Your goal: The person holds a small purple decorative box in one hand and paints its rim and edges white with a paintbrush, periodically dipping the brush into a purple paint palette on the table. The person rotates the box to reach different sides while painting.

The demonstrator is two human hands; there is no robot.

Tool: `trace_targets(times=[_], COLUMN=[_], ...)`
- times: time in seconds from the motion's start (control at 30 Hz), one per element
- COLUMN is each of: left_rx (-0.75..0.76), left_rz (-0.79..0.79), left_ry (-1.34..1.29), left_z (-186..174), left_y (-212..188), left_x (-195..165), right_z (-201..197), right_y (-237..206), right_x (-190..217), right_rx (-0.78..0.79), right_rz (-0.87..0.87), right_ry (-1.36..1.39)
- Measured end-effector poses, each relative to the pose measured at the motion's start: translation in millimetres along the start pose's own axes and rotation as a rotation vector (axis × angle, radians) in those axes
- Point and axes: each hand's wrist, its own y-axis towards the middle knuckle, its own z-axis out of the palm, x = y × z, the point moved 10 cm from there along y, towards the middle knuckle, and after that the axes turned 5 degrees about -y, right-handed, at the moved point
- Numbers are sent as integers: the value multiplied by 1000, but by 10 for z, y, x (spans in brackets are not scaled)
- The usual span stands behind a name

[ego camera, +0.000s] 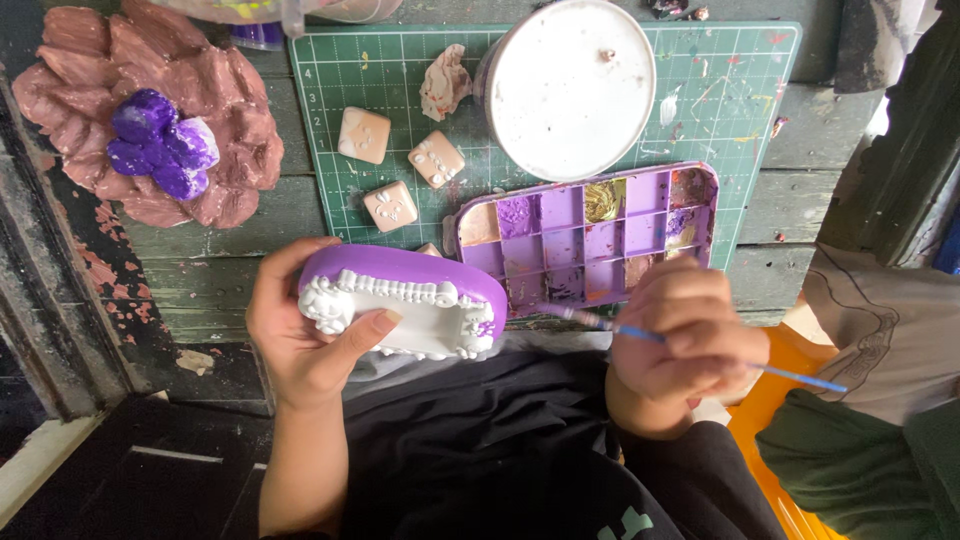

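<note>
The left hand (300, 335) cups a purple-backed oval plaque of white moulded plaster (405, 300), thumb pressed on its face, above the lap. The right hand (685, 335) pinches a thin blue paintbrush (640, 333), tip towards the purple plastic paint palette (590, 235). A loaded brush could drip; the thumb could smudge wet purple. The raised scroll border looks unpainted.

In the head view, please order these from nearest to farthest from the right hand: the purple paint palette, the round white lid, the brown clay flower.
From the right hand:
1. Purple paint palette, just above it.
2. Round white lid, farther up, on the green mat.
3. Brown clay flower, far upper left.
</note>
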Motion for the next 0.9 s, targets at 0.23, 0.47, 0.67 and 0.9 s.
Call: trace_targets(times=[0.23,0.47,0.67,0.9], left_rx=[-1,-17,-20,-13], left_rz=[-5,-18,-19,-13], left_ry=[-6,15,5,18], left_z=[-7,-18,-7,-9], left_y=[-8,-5,-5,-7], left_x=[2,5,6,-1], right_z=[175,286,288,299], right_y=[-83,-9,-21,-9], right_x=[41,74,56,60], right_rx=[103,203,219,241], right_rz=[-27,-12,-4,-27], right_ry=[2,-20,-25,-35])
